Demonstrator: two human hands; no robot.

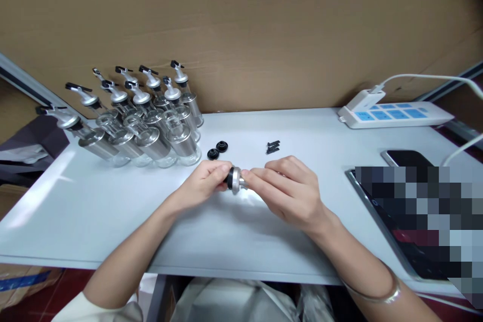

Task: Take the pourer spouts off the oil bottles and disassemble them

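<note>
No text readable; blue labels (398, 114) on power strip (437, 118) too small to read.

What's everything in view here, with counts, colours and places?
Table: one, pale, centre
Bottles: about a dozen, overlapping, clear and silver, left rear
Fitted pourers: about nine, silver and black, on bottles
Loose pourer: one, silver and black, held, centre
Round caps: two, black, beside bottles
Small parts: two or three, black, mid-table
Power strip: one, white and blue, right rear
Adapter: one, white, on the strip
Cable: at least one, white, far right
Phone: one, dark, right
Larger device: one, dark, partly pixelated, right front
Cardboard: brown, behind table
Box: one, brown with blue tape, lower left
Bangle: one, silver, lower right
Sleeve: one, white, lower left
Left hand: one, bare, on the pourer's black end
Right hand: one, bare, at its silver spout
</note>
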